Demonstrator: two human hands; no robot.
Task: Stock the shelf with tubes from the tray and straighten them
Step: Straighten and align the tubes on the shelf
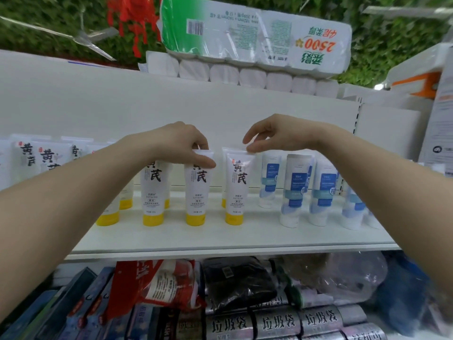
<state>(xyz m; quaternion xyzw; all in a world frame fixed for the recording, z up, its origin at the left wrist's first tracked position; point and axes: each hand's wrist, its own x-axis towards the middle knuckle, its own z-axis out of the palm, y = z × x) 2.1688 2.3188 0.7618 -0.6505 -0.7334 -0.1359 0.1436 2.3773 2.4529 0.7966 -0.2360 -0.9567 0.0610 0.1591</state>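
Shelf [220, 238] status: a front row of yellow-capped tubes stands cap-down, with more behind them on the left; blue-labelled tubes [295, 190] fill the right part. I judge stocking well along and the work now at the straightening step.

Left hand [181, 141]: grip closed in a pinch on the crimped top of tube A [197, 192], second from the right in the yellow front row. It stands upright, cap on the shelf.

Right hand [272, 133]: fingers loosely curled, fingertips [251, 149] touching the top edge of tube B [235, 190], the rightmost yellow one. I cannot tell whether this is a pinch or only a touch. B leans slightly, so I judge it not yet squared. The gap between A and B looks about even with the gap left of A.

Left to do, as I read it: square B, check the back row, add any tubes that remain.

Not visible or unclear:
- The tray is out of view, so I cannot count remaining stock.
- My left forearm covers the leftmost front-row tubes; only a yellow cap shows.
- Back-row tubes are mostly hidden behind the front row.
- The far-right blue tubes blur at the frame edge.
- The goods on the lower shelf [245, 290] are a jumble; I make out rolls and bags only.
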